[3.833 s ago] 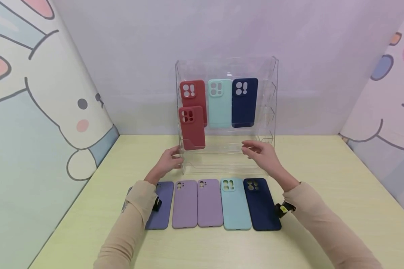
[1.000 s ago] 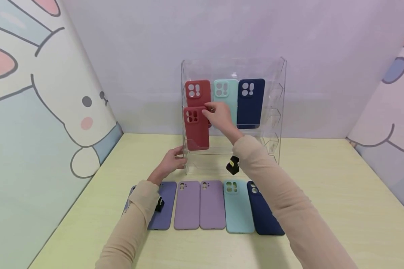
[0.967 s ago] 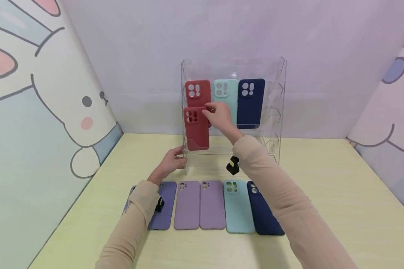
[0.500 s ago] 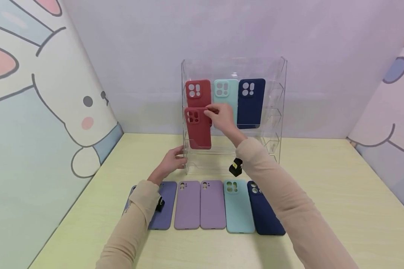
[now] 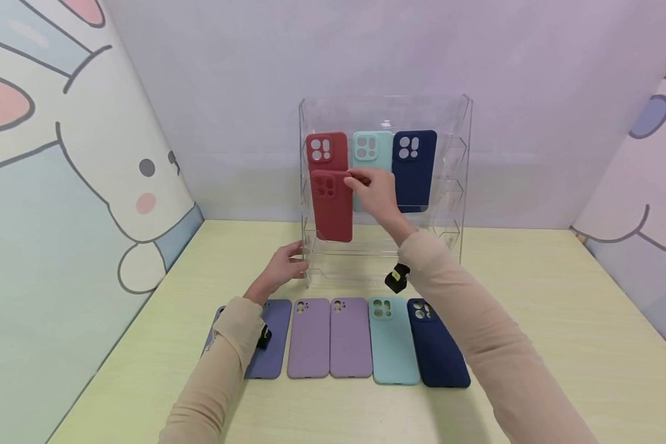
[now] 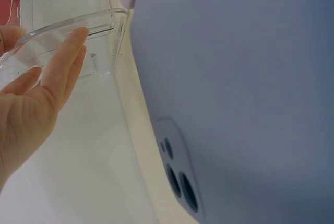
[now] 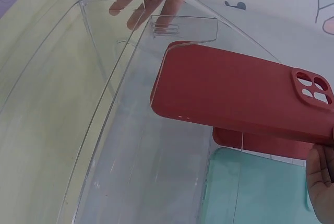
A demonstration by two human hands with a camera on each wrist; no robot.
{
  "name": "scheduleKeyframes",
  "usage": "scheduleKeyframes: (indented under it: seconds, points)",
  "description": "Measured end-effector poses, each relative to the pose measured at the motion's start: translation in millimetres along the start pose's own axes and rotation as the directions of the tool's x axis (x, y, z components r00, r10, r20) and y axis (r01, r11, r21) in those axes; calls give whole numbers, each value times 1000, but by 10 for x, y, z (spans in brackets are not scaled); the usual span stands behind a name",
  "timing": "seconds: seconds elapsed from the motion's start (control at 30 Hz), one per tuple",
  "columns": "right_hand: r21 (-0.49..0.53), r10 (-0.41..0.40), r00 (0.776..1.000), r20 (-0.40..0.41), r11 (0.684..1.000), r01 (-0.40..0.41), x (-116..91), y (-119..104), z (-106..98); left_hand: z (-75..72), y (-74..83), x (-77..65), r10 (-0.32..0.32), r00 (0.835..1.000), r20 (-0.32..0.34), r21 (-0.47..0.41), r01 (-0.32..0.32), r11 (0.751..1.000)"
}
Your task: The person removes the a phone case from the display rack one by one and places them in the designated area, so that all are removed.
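1. At its upper right corner, the front solid red phone case [image 5: 333,213] is pinched between thumb and fingers of the right hand [image 5: 378,192].
2. Compared with half a second ago, this case has been raised slightly and shifted rightward; it is judged to be unseated from its tier, though whether its lower edge clears the lip cannot be told.
3. Against the left side of the clear acrylic tiered rack [image 5: 361,253], nearly straight fingers of the left hand [image 5: 282,267] are laid, apparently as a brace.
4. Behind, a second red case [image 5: 338,160], a mint-green case [image 5: 385,151] and a navy-blue case [image 5: 419,176] are stood upright.
5. Nearer, more coloured cases [image 5: 351,342] are laid flat on the pale wood-grain table [image 5: 533,277].
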State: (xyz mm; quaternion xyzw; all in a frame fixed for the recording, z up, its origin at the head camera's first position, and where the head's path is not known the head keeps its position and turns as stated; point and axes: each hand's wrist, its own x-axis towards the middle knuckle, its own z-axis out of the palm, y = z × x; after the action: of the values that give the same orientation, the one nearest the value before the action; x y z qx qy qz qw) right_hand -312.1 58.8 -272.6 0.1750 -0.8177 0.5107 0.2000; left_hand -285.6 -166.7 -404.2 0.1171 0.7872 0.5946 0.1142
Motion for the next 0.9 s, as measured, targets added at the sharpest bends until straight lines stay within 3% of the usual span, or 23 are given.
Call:
scheduleKeyframes:
  seconds: [0.6, 0.9]
  points:
    - [18, -161, 981, -112, 986, 164, -144, -48, -186, 10, 3, 24, -21, 1000, -14, 15, 21, 1000]
    - [35, -212, 970, -122, 975, 217, -245, -83, -253, -2, -10, 35, -30, 1000, -4, -2, 30, 1000]
